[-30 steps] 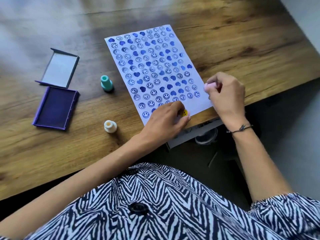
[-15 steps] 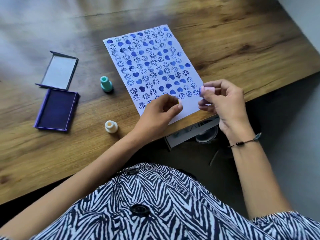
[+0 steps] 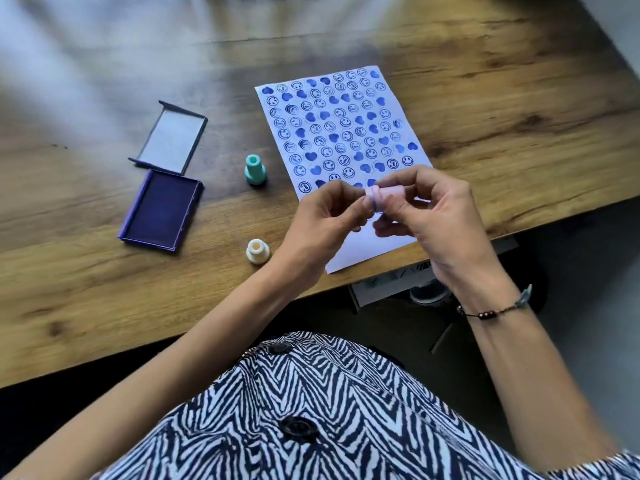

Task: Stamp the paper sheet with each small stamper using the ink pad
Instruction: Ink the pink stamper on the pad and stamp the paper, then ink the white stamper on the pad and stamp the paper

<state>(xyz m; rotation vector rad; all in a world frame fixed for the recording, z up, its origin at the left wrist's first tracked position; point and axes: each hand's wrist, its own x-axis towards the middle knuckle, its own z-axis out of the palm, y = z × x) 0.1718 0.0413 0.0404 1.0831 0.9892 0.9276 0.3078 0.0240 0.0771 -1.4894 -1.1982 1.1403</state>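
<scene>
The white paper sheet lies on the wooden table, covered in rows of blue smiley and heart prints. Both hands hover over its near end. My right hand grips a pink stamper on its side, the blue-inked face pointing left. My left hand pinches that inked end with its fingertips. The open purple ink pad sits at the left. A teal stamper and a cream stamper stand upright between the pad and the sheet.
The ink pad's lid lies open just behind the pad. The table's near edge runs diagonally below my hands. A box and other items sit under the table by that edge. My patterned shirt fills the bottom.
My left hand has lifted off the sheet's near corner and come up to the pink stamper. My right hand has raised that stamper off the paper's right edge and turned it sideways.
</scene>
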